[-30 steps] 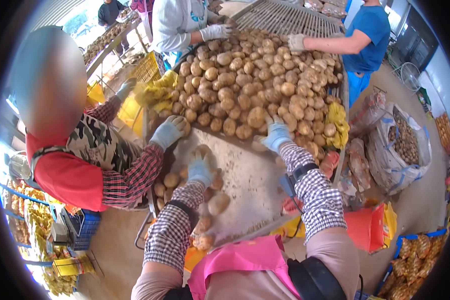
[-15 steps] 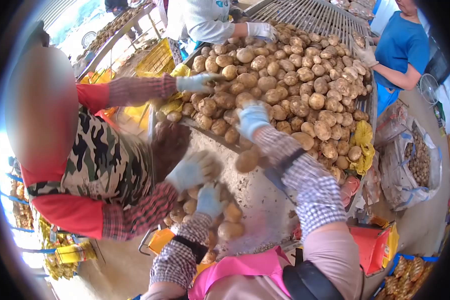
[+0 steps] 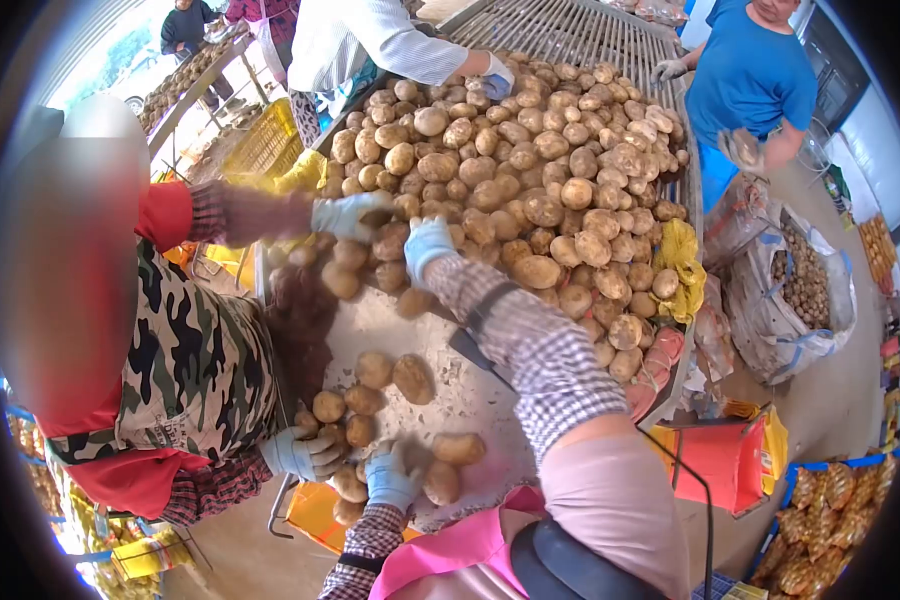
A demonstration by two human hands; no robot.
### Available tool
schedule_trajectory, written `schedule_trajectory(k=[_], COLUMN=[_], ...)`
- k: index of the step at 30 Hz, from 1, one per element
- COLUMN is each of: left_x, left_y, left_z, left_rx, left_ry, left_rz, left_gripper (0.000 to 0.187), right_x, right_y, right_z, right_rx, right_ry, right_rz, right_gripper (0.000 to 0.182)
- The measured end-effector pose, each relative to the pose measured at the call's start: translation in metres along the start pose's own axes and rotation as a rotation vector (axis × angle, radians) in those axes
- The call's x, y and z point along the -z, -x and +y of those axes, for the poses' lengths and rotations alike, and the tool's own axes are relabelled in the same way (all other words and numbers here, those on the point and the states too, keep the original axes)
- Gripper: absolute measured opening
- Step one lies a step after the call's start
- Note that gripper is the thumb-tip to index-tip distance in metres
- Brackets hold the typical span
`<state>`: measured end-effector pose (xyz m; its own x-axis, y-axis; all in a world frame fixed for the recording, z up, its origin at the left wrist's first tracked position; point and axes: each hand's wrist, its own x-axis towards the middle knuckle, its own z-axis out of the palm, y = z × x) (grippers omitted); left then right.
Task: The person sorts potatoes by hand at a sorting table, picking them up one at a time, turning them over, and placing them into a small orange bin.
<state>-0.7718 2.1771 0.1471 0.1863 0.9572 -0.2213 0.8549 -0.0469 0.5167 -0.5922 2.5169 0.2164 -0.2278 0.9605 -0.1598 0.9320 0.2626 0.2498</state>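
My left hand (image 3: 392, 478), in a light blue glove, rests low on a pale work surface (image 3: 490, 400), its fingers spread among loose potatoes (image 3: 442, 482). My right hand (image 3: 430, 245), gloved alike, reaches to the near edge of a large potato pile (image 3: 530, 180). Its fingers are bent over and touch potatoes there, with no firm grip visible. Beside it is a co-worker's upper gloved hand (image 3: 350, 216) at a potato. That person's lower gloved hand (image 3: 305, 455) is at the potatoes left of my left hand. Several potatoes (image 3: 374, 370) lie on the surface between.
A slatted rack (image 3: 540, 35) extends behind the pile. Yellow netting (image 3: 678, 262) hangs at its right edge. To the right stand a white sack (image 3: 760, 325) of potatoes and a red container (image 3: 720, 470). Other people work at the far side and right.
My right hand has moved left along the pile's near edge. More potatoes show on the pale surface. The co-worker's lower hand has moved down and left; the camera view has shifted.
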Motion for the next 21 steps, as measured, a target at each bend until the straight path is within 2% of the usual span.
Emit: schedule_trajectory(k=[2, 4, 5, 6, 7, 8, 9, 10, 11, 12, 13, 14, 16, 17, 18, 20, 21], left_x=[0.006, -0.009, -0.016, -0.011, -0.009, -0.003, -0.004, -0.005, -0.005, -0.004, -0.005, -0.007, -0.009, -0.01, -0.013, -0.017, -0.014], left_y=[0.009, 0.017, 0.018, 0.019, 0.022, 0.019, 0.019, 0.021, 0.019, 0.02, 0.024, 0.024, 0.026, 0.023, 0.021, 0.027, 0.026], left_z=[0.001, -0.021, -0.027, -0.023, -0.018, -0.009, -0.007, -0.005, -0.002, 0.002, 0.005, 0.009, 0.017, 0.017, 0.016, 0.011, 0.01], left_rx=[0.129, 0.057, 0.102, 0.157, 0.284, 0.408, 0.29, 0.162, 0.177, 0.154, 0.134, 0.096, 0.115, 0.124, 0.113, 0.099, 0.09], left_ry=[-0.128, -0.144, -0.1, -0.061, 0.029, 0.117, 0.124, 0.128, 0.127, 0.072, 0.017, 0.042, 0.001, -0.004, 0.041, 0.084, 0.095], left_rz=[-0.044, 0.064, 0.076, 0.075, 0.026, -0.017, 0.065, 0.151, 0.15, 0.123, 0.085, 0.072, 0.056, 0.05, 0.056, 0.071, 0.079], left_gripper=[0.059, 0.065, 0.069, 0.073, 0.079, 0.084, 0.089, 0.093, 0.093, 0.094, 0.095, 0.096, 0.095, 0.095, 0.093, 0.092, 0.09], right_x=[0.019, 0.005, 0.011, 0.01, 0.003, -0.008, 0.026, 0.004, -0.022, -0.037, -0.038, -0.037, -0.026, -0.033, -0.037, -0.038, -0.038], right_y=[0.056, 0.089, 0.122, 0.127, 0.116, 0.103, 0.101, 0.073, 0.069, 0.059, 0.065, 0.063, 0.074, 0.074, 0.078, 0.083, 0.086], right_z=[0.001, -0.01, -0.004, 0.004, 0.026, 0.056, 0.084, 0.119, 0.144, 0.172, 0.174, 0.175, 0.166, 0.162, 0.158, 0.153, 0.149], right_rx=[0.181, 0.293, 0.377, 0.434, 0.334, 0.179, 0.009, -0.257, -0.485, -0.562, -0.472, -0.479, -0.309, -0.29, -0.288, -0.446, -0.464], right_ry=[0.008, -0.081, -0.199, -0.345, -0.348, -0.546, -0.456, -0.34, -0.245, -0.384, -0.345, -0.376, -0.162, -0.17, -0.177, -0.352, -0.327], right_rz=[-0.068, -0.243, -0.198, -0.316, -0.218, 0.122, 0.192, 0.069, 0.273, 0.118, 0.113, 0.022, -0.025, -0.012, -0.02, -0.018, -0.01], right_gripper=[0.062, 0.062, 0.054, 0.042, 0.032, 0.039, 0.033, 0.049, 0.073, 0.081, 0.072, 0.067, 0.065, 0.066, 0.066, 0.068, 0.071])
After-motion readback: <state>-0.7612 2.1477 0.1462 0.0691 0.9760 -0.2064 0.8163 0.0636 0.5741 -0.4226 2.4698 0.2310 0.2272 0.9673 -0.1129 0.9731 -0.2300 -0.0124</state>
